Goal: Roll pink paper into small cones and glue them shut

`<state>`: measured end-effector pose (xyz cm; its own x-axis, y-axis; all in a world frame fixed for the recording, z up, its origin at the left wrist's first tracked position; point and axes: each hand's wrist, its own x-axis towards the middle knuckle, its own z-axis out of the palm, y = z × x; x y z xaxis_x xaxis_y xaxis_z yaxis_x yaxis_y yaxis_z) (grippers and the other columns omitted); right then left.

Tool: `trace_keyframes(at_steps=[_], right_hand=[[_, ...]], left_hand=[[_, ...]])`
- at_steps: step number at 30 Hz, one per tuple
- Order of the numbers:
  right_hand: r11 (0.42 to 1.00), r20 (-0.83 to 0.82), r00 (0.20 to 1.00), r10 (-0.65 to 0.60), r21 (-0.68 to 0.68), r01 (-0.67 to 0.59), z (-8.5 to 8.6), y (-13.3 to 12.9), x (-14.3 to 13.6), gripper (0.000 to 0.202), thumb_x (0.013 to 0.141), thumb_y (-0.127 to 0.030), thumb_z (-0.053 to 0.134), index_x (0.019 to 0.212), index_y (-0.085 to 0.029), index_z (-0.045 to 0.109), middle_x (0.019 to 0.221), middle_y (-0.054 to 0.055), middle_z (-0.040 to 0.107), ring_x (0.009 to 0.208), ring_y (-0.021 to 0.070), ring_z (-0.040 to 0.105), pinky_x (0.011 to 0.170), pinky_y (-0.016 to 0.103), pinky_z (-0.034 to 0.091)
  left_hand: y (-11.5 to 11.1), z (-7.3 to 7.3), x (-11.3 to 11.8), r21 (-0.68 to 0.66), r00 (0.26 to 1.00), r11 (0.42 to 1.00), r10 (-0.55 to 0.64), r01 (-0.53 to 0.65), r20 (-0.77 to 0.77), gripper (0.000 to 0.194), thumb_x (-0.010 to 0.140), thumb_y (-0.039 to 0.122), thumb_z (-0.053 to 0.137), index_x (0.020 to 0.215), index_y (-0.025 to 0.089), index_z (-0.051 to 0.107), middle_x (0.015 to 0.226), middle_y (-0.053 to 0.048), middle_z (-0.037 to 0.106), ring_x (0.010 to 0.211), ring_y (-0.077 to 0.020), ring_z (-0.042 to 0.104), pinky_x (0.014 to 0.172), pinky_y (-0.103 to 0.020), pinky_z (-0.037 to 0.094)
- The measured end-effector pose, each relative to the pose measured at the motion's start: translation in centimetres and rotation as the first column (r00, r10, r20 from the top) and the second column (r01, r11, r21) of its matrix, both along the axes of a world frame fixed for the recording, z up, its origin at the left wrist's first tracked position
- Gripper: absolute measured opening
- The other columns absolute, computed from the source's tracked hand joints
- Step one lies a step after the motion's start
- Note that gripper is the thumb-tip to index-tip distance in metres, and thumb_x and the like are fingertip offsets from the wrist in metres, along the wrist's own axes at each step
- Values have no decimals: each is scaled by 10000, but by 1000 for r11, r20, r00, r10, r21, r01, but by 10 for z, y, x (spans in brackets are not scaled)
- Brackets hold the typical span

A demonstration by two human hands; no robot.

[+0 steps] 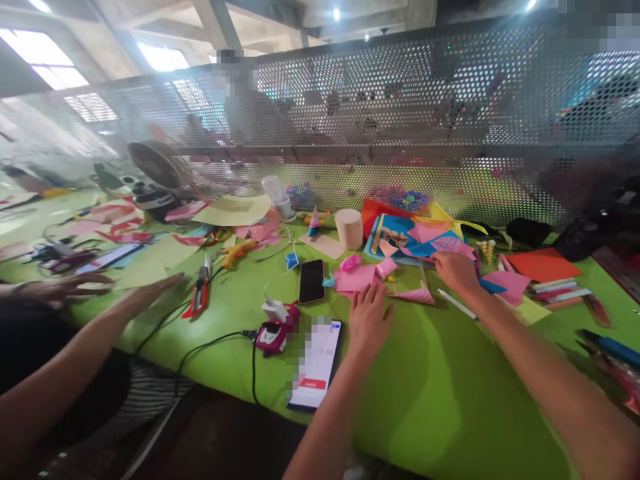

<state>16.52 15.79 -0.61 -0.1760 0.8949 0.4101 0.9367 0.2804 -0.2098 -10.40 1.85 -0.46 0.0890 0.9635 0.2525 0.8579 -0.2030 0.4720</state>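
Observation:
My left hand (369, 320) lies palm down with its fingers spread, fingertips at the lower edge of a pink sheet (350, 279). Just left of that wrist is a phone with a lit white screen (316, 365). My right hand (456, 272) reaches to the right side of a pile of blue sheets (395, 230) and pink scraps; its fingertips are bent together near a pink patterned piece (453, 244), and what they hold, if anything, is too small to name. Between the hands lies a pink patterned cone (417, 295). A white pen (457, 304) rests beneath my right wrist.
Another person's hands (150, 293) are at the left. Nearby are red-handled pliers (199, 291), a purple power strip (277, 332) with cables, a black phone (312, 281) and a wooden cylinder (349, 230). A perforated metal screen (350, 127) stands behind; tools (613, 353) lie far right.

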Motion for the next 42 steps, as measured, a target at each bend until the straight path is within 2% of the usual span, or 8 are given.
trace_keyframes(at_steps=[10, 12, 17, 20, 23, 29, 37, 42], right_hand=[[965, -429, 902, 42, 252, 75, 78, -32, 19, 296, 1005, -360, 585, 1174, -233, 790, 1088, 63, 846, 969, 247, 791, 882, 358, 603], [951, -452, 876, 169, 308, -24, 85, -55, 11, 255, 1003, -346, 621, 1161, -258, 802, 1092, 47, 847, 995, 247, 790, 921, 371, 600], [870, -187, 870, 456, 299, -392, 68, -117, -29, 262, 1032, -236, 601, 1197, -266, 803, 1158, 64, 846, 1091, 252, 775, 1000, 422, 569], [805, -60, 812, 581, 188, -562, 47, -138, -47, 372, 1011, -151, 575, 1282, -305, 779, 1228, 54, 835, 1155, 252, 763, 1058, 459, 546], [835, -34, 835, 550, 65, -547, 35, -133, -46, 473, 989, -147, 586, 1413, -317, 708, 1363, 46, 786, 1263, 230, 722, 1114, 432, 522], [988, 44, 988, 149, -51, -147, 24, -72, -16, 431, 950, -208, 632, 1369, -187, 727, 1355, 145, 776, 1234, 291, 726, 1089, 421, 515], [997, 155, 987, -34, -63, 44, -2, -47, -11, 328, 990, -408, 619, 885, -166, 814, 954, 191, 834, 990, 297, 759, 974, 400, 470], [992, 63, 990, -124, -4, 124, 14, -45, -1, 278, 990, -362, 603, 923, -202, 821, 891, 132, 841, 856, 265, 757, 869, 369, 462]], left_hand=[[-6, 3, -4, 138, 887, 990, -61, -3, 457, 379, 973, 245, 663, 1349, 258, 712, 1446, -114, 712, 1385, -320, 623, 1215, -532, 433], [-7, 5, 0, 54, 742, 997, -82, 62, 666, 375, 1001, 375, 654, 1350, 250, 715, 1436, -123, 718, 1375, -317, 635, 1203, -515, 443], [-8, 14, 14, -175, 124, 876, 133, 449, 983, 684, 926, 755, 641, 1364, 234, 702, 1326, -150, 773, 1280, -350, 713, 1012, -474, 585], [-12, 15, 18, -243, -35, 856, 290, 456, 957, 543, 869, 594, 797, 1225, 187, 742, 1219, -139, 796, 1127, -318, 767, 865, -408, 641], [-14, 9, 15, -372, -69, 896, 399, 243, 914, 343, 777, 339, 870, 1031, 154, 732, 1076, -110, 795, 946, -262, 764, 766, -401, 670], [-10, 0, 10, -369, -142, 929, 362, -20, 921, 233, 842, 298, 755, 1028, 174, 687, 1144, -109, 734, 1032, -248, 716, 833, -440, 691], [-9, -5, 9, -342, -199, 940, 337, 10, 920, 213, 857, 270, 752, 1041, 190, 679, 1157, -86, 746, 1015, -217, 724, 890, -430, 690], [-11, -5, 9, -339, -210, 940, 338, 33, 917, 236, 843, 285, 781, 1035, 191, 682, 1181, -91, 753, 1080, -238, 726, 941, -448, 673]])
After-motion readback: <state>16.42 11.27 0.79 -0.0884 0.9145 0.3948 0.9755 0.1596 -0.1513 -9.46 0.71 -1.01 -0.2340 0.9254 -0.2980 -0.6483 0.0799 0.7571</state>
